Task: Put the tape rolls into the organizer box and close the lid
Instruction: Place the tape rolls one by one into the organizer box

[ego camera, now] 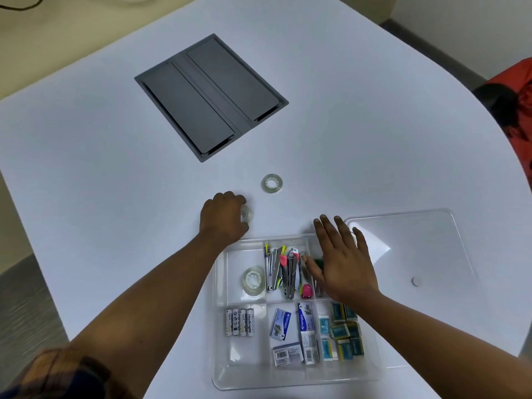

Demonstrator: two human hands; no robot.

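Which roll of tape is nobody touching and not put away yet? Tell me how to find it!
Start at the dark grey hatch set into the white table, then look toward the person. The loose tape roll lies flat on the bare table between the hatch and the organizer box. Unlike the roll in the left hand or the roll in the box, it lies alone, untouched.

Bright, even overhead light with soft shadows, glare on the clear lid (408,254), and wide-angle bending at the edges
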